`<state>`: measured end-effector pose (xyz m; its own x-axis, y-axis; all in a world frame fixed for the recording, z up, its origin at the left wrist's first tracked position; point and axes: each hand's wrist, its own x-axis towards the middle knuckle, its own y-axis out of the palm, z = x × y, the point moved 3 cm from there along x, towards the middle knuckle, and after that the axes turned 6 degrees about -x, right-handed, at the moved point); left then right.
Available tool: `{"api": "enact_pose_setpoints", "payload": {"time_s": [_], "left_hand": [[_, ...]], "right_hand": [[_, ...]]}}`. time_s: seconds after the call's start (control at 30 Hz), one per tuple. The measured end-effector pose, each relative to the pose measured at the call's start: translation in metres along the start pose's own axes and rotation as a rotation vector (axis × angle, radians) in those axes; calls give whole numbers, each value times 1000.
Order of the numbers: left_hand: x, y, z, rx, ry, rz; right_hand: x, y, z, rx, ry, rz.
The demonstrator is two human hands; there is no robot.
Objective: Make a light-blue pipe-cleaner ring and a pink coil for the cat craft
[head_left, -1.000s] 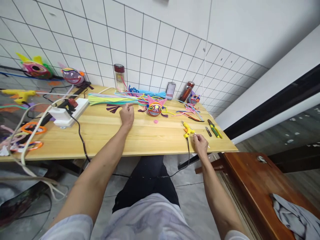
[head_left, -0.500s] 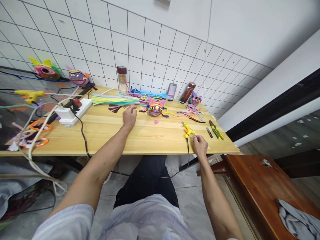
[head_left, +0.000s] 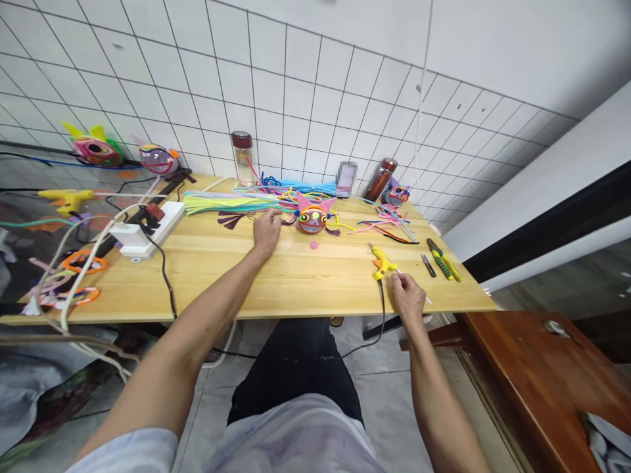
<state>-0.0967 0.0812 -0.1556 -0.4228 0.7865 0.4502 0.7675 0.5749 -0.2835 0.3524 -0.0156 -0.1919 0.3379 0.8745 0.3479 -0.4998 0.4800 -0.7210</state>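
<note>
My left hand (head_left: 267,231) rests on the table with its fingers curled, just left of a ball-shaped cat figure (head_left: 311,219) with pink ears and round eyes. Its fingertips are turned away, so anything in them is hidden. A dark purple tassel (head_left: 235,220) lies to its left, and a small pink disc (head_left: 314,245) lies in front of the figure. My right hand (head_left: 409,294) is closed near the table's front edge, over the white stick at the back of a yellow glue gun (head_left: 382,263). Whether it grips that stick cannot be seen.
Bundled pipe cleaners (head_left: 221,202) lie at the back by a glass bottle (head_left: 243,159). Small snips (head_left: 428,265) and green-yellow pliers (head_left: 444,259) lie at right. A power strip (head_left: 152,230) with cables stands left, near a second glue gun (head_left: 66,199). A wooden stool (head_left: 537,368) stands at right.
The camera view has shifted slightly, so everything sits a little differently in the picture. Both hands keep nearly the same places on the table, and the glue gun still lies there.
</note>
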Motion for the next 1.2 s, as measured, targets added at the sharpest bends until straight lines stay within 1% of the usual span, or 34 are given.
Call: {"api": "enact_pose_setpoints", "payload": {"time_s": [0.1,0.17,0.23,0.37,0.47,0.6,0.73,0.9,1.07,1.2], "left_hand": [[15,8,-9,-49,28,53],[22,11,-8,-89,15,54],[24,12,0,-132,-26,34],[18,15,24,-213,-130,-6],[14,18,32,-256,-177,-9],[9,22,30,-273,-188,44],[4,21,26,-247,-172,80],[4,17,29,-226,-175,86],[5,18,29,-237,-186,85],[5,18,29,-258,-213,73]], "right_hand": [[0,-2,0,-23,13,1],[-1,-4,2,-37,18,-2],[-2,-6,5,-52,23,-3],[-4,-9,10,-85,48,-7],[-5,-10,11,-99,73,-12],[-4,-9,7,-94,102,-19],[-4,-8,6,-80,117,-26],[-5,-8,8,-70,87,-30],[-6,-8,9,-93,55,-32],[-5,-8,12,-109,14,8]]}}
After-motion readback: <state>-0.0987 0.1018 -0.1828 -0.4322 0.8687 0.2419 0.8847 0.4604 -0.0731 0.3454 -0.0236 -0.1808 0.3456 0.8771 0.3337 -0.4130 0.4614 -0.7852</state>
